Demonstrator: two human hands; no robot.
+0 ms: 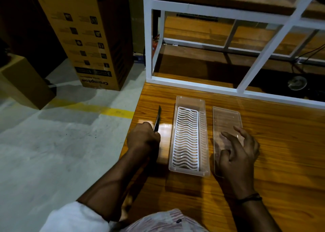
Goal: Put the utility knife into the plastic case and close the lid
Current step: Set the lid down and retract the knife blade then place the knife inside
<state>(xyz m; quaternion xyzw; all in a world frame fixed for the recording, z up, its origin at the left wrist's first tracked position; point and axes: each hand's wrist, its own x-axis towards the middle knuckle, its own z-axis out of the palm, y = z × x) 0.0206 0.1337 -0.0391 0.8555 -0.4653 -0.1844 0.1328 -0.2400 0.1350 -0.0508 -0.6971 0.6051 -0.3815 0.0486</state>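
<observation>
A person's left hand (143, 140) was closed in a fist around the handle of a utility knife (157, 119) at the near left edge of a wooden table (281, 152), the dark tool angled up and away from the body, apparently so that its tip pointed clear of both hands. The right hand (237, 152) hung with fingers loosely spread and gripping nothing, its fingertips on or just above the near half of a clear lid (226, 119), seemingly ready to lift it once the knife was stowed. Between the hands lay the open plastic case (190, 101), long side running away from the person, a white wavy grid insert (187, 138) lining its floor; the knife was just beside its left wall, not yet inside. The lid lay flat just right of the case, leaving the opening free. Beyond stood a white shelf frame (198, 84), and on the floor to the left a tall cardboard box (91, 43).
</observation>
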